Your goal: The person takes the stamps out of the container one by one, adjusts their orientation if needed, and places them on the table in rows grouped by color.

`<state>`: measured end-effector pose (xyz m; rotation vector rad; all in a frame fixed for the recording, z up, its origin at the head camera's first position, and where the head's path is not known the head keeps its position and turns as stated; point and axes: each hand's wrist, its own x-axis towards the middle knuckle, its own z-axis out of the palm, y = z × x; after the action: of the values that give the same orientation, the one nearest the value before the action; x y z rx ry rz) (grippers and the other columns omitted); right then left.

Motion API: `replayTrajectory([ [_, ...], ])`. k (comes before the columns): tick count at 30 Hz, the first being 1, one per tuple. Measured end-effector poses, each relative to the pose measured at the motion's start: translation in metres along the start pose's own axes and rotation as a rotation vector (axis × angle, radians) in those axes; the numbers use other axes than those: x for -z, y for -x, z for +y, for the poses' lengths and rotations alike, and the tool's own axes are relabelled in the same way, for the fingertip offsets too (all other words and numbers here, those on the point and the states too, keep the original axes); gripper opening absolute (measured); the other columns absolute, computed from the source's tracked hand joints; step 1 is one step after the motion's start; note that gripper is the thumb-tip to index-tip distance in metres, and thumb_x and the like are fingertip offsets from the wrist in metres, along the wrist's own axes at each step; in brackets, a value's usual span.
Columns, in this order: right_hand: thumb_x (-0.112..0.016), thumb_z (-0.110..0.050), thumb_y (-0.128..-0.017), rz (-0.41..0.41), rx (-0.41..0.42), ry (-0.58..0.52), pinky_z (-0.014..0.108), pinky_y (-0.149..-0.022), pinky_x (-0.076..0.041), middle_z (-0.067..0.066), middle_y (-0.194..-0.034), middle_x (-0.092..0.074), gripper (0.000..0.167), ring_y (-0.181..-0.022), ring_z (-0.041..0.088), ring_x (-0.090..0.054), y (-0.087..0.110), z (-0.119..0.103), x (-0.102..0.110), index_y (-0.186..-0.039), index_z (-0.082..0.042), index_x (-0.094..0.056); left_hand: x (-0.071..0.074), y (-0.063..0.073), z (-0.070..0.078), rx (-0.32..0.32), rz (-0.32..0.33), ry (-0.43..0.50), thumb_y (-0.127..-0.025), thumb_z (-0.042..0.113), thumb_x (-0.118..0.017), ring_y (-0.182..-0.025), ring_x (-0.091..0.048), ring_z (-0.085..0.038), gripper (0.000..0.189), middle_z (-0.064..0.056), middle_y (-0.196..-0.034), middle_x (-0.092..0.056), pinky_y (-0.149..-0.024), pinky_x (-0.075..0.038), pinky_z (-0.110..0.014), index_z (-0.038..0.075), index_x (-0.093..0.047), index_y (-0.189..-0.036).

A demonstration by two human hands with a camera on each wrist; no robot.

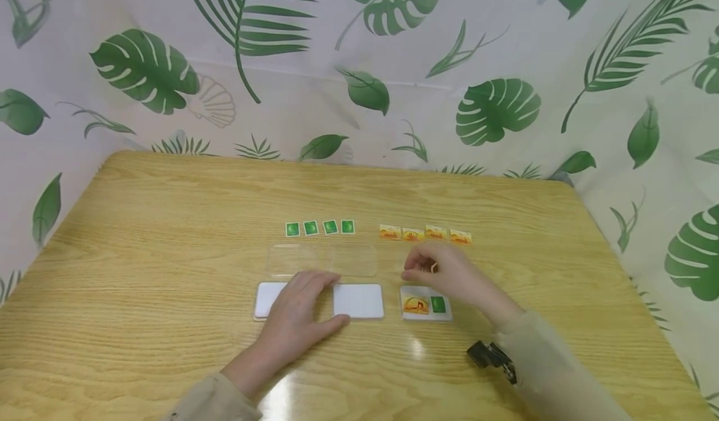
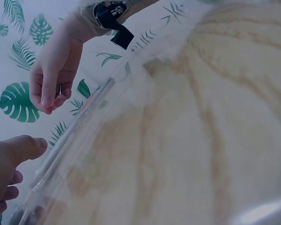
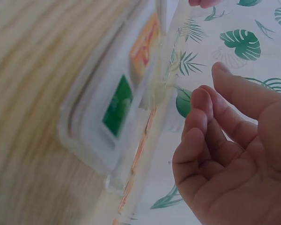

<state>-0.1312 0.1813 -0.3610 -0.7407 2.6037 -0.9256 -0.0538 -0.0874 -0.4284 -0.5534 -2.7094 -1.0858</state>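
Ideally, I'd rest my left grip (image 1: 298, 309) lightly, spread apart, by the white cards (image 1: 359, 302), and, sparing the orange pieces (image 1: 413, 234) behind the patterned card (image 1: 430, 305) a nudge, move my right grip (image 1: 452, 273) slowly, loosely curled with nothing visibly held.

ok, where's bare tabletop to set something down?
Free: the table left of the white cards and green stickers; behind those stickers to the leafy backdrop; right of the orange stickers. Crowded: the middle, with clear plastic, left hand and right hand.
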Motion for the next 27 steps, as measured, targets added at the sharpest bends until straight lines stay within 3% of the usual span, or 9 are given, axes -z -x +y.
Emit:
replayTrajectory([
  [8,-0.07,-0.018,-0.087,0.004,0.01,0.007,0.025,-0.064,-0.048,-0.007,-0.078,-0.058,0.006,-0.071,0.011,-0.053,0.013,0.011,-0.002,-0.087,-0.014,-0.066,-0.004,-0.01,0.014,-0.034,0.021,0.047,-0.072,0.032,-0.083,-0.115,-0.051,-0.022,0.062,-0.004,-0.119,-0.061,-0.1,-0.041,-0.039,0.008,-0.058,-0.123],
  [18,-0.071,-0.017,-0.087,-0.02,-0.035,0.028,0.024,-0.059,-0.046,-0.008,-0.076,-0.057,0.005,-0.069,0.01,-0.051,0.026,0.015,-0.003,-0.089,-0.015,-0.067,-0.023,-0.024,0.032,-0.019,-0.07,0.077,-0.073,0.036,-0.081,-0.117,-0.049,-0.02,0.063,-0.002,-0.122,-0.058,-0.1,-0.041,-0.038,0.011,-0.056,-0.126],
  [27,-0.074,-0.022,-0.084,-0.07,-0.003,0.044,0.024,-0.06,-0.048,-0.008,-0.08,-0.058,0.016,-0.071,0.009,-0.052,0.034,0.014,-0.001,-0.095,-0.013,-0.067,-0.041,-0.034,0.048,-0.043,-0.13,0.062,-0.075,0.038,-0.08,-0.12,-0.047,-0.021,0.064,-0.003,-0.125,-0.057,-0.103,-0.039,-0.038,0.01,-0.055,-0.128],
])
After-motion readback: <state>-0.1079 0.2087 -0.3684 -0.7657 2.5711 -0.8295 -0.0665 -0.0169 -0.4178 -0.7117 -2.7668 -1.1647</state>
